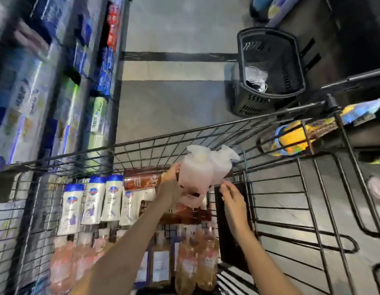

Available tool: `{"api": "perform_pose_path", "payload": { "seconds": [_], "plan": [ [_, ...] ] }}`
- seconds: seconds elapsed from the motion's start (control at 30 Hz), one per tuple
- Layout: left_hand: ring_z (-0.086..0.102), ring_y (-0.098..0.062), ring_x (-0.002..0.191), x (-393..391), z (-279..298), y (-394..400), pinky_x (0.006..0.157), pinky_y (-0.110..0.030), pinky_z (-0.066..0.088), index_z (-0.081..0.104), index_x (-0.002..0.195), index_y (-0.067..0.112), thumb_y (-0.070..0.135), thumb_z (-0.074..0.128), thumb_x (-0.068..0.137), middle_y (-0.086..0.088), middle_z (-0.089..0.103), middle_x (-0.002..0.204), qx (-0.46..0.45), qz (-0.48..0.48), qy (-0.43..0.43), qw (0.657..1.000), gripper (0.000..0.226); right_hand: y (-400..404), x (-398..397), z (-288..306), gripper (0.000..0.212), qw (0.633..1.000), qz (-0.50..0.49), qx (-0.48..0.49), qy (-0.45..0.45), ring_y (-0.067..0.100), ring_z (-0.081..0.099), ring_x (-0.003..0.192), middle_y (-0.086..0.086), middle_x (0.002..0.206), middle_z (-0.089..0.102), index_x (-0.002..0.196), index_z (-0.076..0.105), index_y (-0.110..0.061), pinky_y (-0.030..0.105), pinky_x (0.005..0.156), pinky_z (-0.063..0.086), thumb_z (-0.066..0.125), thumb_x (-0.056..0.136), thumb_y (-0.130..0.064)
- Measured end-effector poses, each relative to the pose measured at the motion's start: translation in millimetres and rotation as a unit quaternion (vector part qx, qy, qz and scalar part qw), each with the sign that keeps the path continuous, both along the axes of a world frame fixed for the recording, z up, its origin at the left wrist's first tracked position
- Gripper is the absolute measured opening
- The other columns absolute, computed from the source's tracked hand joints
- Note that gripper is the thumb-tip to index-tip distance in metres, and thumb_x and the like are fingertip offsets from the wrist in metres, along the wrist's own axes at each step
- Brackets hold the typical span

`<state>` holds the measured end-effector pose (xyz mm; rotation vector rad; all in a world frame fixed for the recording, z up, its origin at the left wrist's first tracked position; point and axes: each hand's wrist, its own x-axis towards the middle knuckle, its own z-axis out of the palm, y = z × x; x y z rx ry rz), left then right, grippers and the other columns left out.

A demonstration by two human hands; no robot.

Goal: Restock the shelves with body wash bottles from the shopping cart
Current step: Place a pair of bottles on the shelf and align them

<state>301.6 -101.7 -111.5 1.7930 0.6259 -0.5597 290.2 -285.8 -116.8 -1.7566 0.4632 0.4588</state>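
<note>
Gripping blurred pump bottles (198,173), left hand (171,177)

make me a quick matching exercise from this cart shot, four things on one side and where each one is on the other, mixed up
Things
1. pink pump bottles
2. white bottles with blue caps
3. black basket
4. right hand

Places
A. on the floor beyond the cart
B. lying in a row in the left part of the cart
C. open, just right of the lifted bottles
D. held up over the cart by the left hand

Pairs: 1-D, 2-B, 3-A, 4-C
</note>
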Motion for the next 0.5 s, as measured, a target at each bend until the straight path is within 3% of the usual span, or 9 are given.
{"api": "perform_pose_path", "payload": {
  "seconds": [0.07,0.17,0.27,0.3,0.37,0.43,0.47,0.5],
  "plan": [
    [0.064,-0.003,0.084,12,-14,1,0.058,-0.008,0.051,0.038,0.139,0.009,0.001,0.066,0.085,-0.015,0.048,0.135,-0.119,0.028,0.013,0.992,0.062,5,7,-12,0.022,1.0,-0.013,-0.008,0.008,0.017,0.056,0.111,-0.004,0.111,0.062,0.118,0.059,-0.02,0.035,0.102,0.04,0.051,0.098,-0.022],
    [0.059,-0.032,0.095,21,-20,3,0.063,-0.048,0.058,0.045,0.128,0.01,0.008,0.036,0.1,-0.016,0.048,0.123,-0.25,0.108,0.052,0.961,0.03,11,14,-25,0.029,0.999,-0.026,-0.046,0.009,0.014,0.055,0.104,0.003,0.116,0.062,0.124,0.054,-0.013,0.027,0.09,0.039,0.054,0.097,-0.022],
    [0.055,-0.032,0.096,21,-18,7,0.058,-0.046,0.057,0.056,0.105,0.014,0.01,0.039,0.095,-0.012,0.051,0.109,-0.345,0.218,0.082,0.909,0.019,20,17,-30,0.041,0.998,-0.019,-0.061,0.023,0.018,0.057,0.108,0.004,0.118,0.06,0.132,0.046,-0.011,0.022,0.084,0.038,0.057,0.095,-0.022],
    [0.055,-0.033,0.099,19,-13,10,0.055,-0.045,0.058,0.055,0.107,0.013,0.01,0.044,0.092,-0.014,0.049,0.112,-0.333,0.224,0.071,0.913,0.019,23,17,-31,0.047,0.998,-0.015,-0.054,0.032,0.019,0.057,0.111,0.003,0.119,0.06,0.135,0.042,-0.011,0.021,0.085,0.04,0.059,0.093,-0.021],
    [0.054,-0.036,0.104,9,-10,18,0.058,-0.044,0.058,0.053,0.118,0.013,0.009,0.056,0.081,-0.015,0.048,0.121,-0.232,0.159,0.032,0.959,0.037,30,17,-33,0.056,0.998,-0.023,-0.042,0.05,0.016,0.056,0.112,-0.001,0.118,0.059,0.137,0.037,-0.011,0.01,0.081,0.043,0.066,0.089,-0.017],
    [0.054,-0.031,0.114,-6,-11,36,0.081,-0.039,0.053,0.05,0.131,0.016,0.004,0.067,0.078,-0.009,0.052,0.13,-0.046,0.041,0.0,0.998,0.057,38,18,-37,0.063,0.996,-0.042,-0.06,0.056,0.016,0.055,0.111,-0.003,0.115,0.057,0.133,0.036,-0.012,0.002,0.072,0.04,0.074,0.082,-0.014],
    [0.055,-0.024,0.115,-15,-11,44,0.087,-0.037,0.05,0.048,0.133,0.019,0.009,0.077,0.073,-0.003,0.056,0.129,0.029,-0.01,-0.014,0.999,0.067,44,19,-39,0.068,0.994,-0.054,-0.077,0.059,0.018,0.054,0.113,0.0,0.117,0.057,0.132,0.036,-0.012,0.005,0.077,0.039,0.078,0.078,-0.013],
    [0.058,-0.016,0.11,-25,-8,52,0.086,-0.035,0.051,0.051,0.13,0.023,0.02,0.087,0.062,0.002,0.061,0.122,0.036,-0.033,-0.024,0.999,0.077,49,20,-41,0.072,0.991,-0.07,-0.092,0.063,0.021,0.052,0.116,0.004,0.121,0.056,0.132,0.037,-0.011,0.013,0.086,0.04,0.081,0.075,-0.013]
  ]
}}
